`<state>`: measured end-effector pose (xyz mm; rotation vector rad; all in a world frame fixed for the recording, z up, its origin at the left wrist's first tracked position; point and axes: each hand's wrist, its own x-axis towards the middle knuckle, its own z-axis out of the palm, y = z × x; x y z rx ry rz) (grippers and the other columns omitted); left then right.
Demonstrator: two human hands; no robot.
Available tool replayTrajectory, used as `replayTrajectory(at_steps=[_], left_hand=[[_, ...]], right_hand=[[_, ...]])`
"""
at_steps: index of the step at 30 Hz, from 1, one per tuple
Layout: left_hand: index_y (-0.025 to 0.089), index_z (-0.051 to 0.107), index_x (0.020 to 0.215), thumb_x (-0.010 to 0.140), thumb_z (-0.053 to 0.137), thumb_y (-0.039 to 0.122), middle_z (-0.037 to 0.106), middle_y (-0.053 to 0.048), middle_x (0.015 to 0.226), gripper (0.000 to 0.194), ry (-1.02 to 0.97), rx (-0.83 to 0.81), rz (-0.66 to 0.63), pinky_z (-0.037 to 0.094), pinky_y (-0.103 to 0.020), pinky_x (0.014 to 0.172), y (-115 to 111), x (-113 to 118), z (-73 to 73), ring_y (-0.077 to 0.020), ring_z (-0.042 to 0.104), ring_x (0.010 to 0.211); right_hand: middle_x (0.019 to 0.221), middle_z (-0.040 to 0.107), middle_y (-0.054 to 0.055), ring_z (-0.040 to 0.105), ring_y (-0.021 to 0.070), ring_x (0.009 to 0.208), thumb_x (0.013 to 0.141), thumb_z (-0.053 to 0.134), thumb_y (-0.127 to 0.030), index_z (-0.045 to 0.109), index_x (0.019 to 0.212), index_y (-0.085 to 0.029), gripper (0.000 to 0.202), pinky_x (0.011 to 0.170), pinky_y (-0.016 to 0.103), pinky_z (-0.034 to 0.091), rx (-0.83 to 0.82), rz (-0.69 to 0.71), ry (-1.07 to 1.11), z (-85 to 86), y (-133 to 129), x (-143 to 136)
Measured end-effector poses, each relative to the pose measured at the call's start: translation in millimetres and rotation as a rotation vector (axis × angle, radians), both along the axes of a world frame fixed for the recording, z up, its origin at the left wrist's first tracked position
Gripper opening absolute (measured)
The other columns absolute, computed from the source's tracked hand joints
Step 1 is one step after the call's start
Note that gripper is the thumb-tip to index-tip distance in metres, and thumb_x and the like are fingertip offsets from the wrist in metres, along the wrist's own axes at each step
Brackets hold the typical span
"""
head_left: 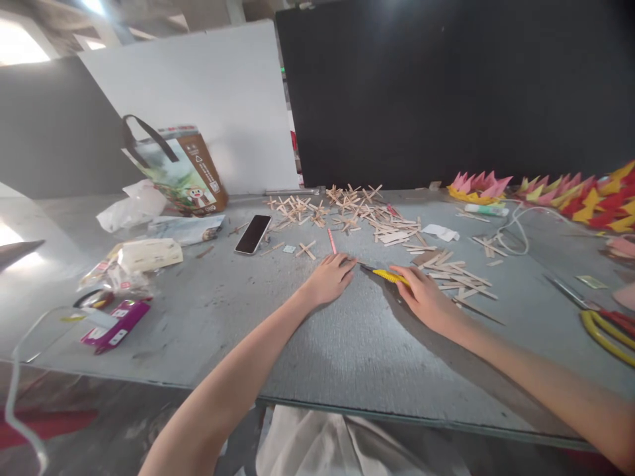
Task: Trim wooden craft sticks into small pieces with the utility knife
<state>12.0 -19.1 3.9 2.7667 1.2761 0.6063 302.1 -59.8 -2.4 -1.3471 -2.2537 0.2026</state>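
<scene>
Before us stretches the grey worktop (223, 357), and near its far side we see a carrier bag (173, 168) with a dark strap. To the bag's right we find many wooden sticks (394, 230), loose or crossed over one another. Nearer us than the bag and well to its right, our left hand (331, 277) rests palm down, fingers together and slightly bent; whether it grips anything, we cannot tell. Farther right of the bag, our right hand (421, 294) is curled closed about a handle. Just right of the bag and nearer us lies a phone (253, 234). That handle is the yellow knife's (389, 276), well right of the bag, its dark tip pointing toward our left hand.
</scene>
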Motion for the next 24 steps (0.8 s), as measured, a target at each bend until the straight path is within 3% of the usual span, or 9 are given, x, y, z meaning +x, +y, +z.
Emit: replayTrajectory(at_steps=[6, 13, 19, 22, 24], left_hand=[[0.022, 0.061, 0.141, 0.105, 0.043, 0.025, 0.062, -0.013, 0.128, 0.040, -0.037, -0.010, 0.041, 0.043, -0.044, 0.115, -3.8, 5.7, -0.1, -0.0264, 0.058, 0.127], [0.016, 0.063, 0.132, 0.102, 0.039, 0.012, 0.062, -0.017, 0.138, 0.038, 0.033, 0.023, 0.128, 0.038, -0.053, 0.118, -17.0, 11.7, -4.0, -0.0326, 0.050, 0.139], [0.019, 0.065, 0.105, 0.101, 0.042, 0.013, 0.069, -0.013, 0.112, 0.024, -0.059, -0.059, 0.136, 0.043, -0.049, 0.115, -21.6, 13.6, -0.4, -0.0293, 0.058, 0.126], [0.020, 0.063, 0.100, 0.101, 0.049, 0.019, 0.069, -0.012, 0.107, 0.014, -0.096, -0.069, 0.159, 0.042, -0.050, 0.116, -19.7, 14.9, -3.1, -0.0299, 0.060, 0.124], [0.020, 0.062, 0.098, 0.101, 0.055, 0.024, 0.069, -0.012, 0.107, 0.008, -0.124, -0.082, 0.168, 0.044, -0.049, 0.115, -17.4, 15.0, -6.4, -0.0304, 0.061, 0.123]], right_hand=[[0.131, 0.064, 0.015, 0.068, 0.0314, 0.113, 0.109, 0.031, -0.040, 0.051, 0.143, -0.027, 0.041, 0.096, 0.048, 0.054, -0.047, -0.004, 0.072, -1.0, 0.4, 0.0], [0.119, 0.068, 0.015, 0.070, 0.0301, 0.103, 0.110, 0.028, -0.046, 0.042, 0.149, -0.023, 0.048, 0.091, 0.046, 0.055, -0.065, -0.062, 0.169, 5.5, -2.6, -1.8], [0.104, 0.073, 0.011, 0.072, 0.0275, 0.083, 0.108, 0.033, -0.052, 0.052, 0.141, -0.025, 0.046, 0.075, 0.040, 0.055, -0.106, -0.058, 0.193, 6.9, -1.7, 0.4], [0.101, 0.076, 0.009, 0.072, 0.0277, 0.081, 0.104, 0.043, -0.058, 0.059, 0.132, -0.026, 0.045, 0.072, 0.038, 0.054, -0.136, -0.017, 0.172, 19.2, 11.6, -3.4], [0.096, 0.077, 0.007, 0.071, 0.0266, 0.076, 0.101, 0.050, -0.060, 0.062, 0.128, -0.027, 0.045, 0.067, 0.036, 0.052, -0.135, 0.022, 0.137, 40.4, 26.9, -8.5]])
